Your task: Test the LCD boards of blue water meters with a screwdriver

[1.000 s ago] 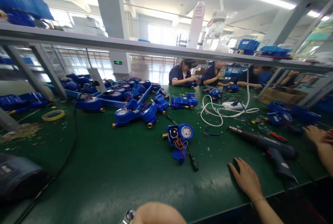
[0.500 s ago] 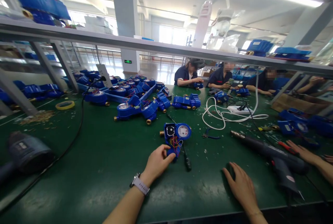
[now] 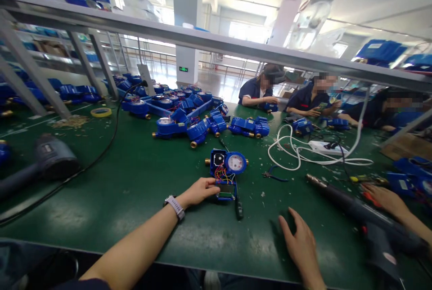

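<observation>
In the middle of the bench lies a blue water meter with a round white dial, brass ends and its square housing open. Coloured wires run from the housing to a blue cover with a small display, which faces up on the near side. My left hand has its thumb and fingers closed on the cover's left edge; the fingertips beneath are partly hidden. A dark-handled screwdriver lies beside the cover. To the right, my right hand is held low over the green bench, fingers apart, holding nothing.
Blue meters crowd the back. Cutting pliers, a white power strip and a heat gun lie right, near a co-worker's hand. Another heat gun and yellow tape are left. A shelf crosses above.
The cover has been turned so its display faces up, with my left hand at its left edge. My right hand has shifted slightly left in view. The camera view has moved too.
</observation>
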The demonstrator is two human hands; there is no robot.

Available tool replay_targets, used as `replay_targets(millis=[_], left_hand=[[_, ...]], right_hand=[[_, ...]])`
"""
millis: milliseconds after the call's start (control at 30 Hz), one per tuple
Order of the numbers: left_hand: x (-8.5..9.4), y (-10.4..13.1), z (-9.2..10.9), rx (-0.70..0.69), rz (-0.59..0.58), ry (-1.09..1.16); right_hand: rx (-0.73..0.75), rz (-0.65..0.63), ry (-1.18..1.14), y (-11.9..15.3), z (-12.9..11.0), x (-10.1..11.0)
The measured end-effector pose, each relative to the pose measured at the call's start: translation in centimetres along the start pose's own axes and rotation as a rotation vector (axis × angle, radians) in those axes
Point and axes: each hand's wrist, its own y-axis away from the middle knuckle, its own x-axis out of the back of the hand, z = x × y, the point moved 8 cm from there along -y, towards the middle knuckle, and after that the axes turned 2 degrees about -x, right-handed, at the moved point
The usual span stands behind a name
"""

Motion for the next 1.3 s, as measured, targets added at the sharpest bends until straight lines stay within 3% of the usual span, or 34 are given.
replay_targets(millis=[100, 333, 433, 1033, 1300], left_hand=[[0.0, -0.1, 0.0, 0.0, -0.043, 0.098], [-0.2, 0.6, 1.1, 0.003, -0.084, 0.182], [-0.5, 0.9, 1.3, 0.011, -0.091, 0.206], [0.0, 1.0, -0.1, 0.058, -0.051, 0.218], [-0.1, 0.9, 0.3, 0.056, -0.066, 0.238]], right_hand=[[0.1, 0.008, -0.123, 0.0, -2.8, -1.3], [0.471, -0.131, -0.318, 3.5, -13.4, -5.6], [0.508, -0.169, -0.346, 4.7, -15.5, -6.9], [0.543, -0.216, -0.352, 6.1, -15.8, -6.2], [0.538, -0.22, -0.343, 6.2, -15.7, -6.2]])
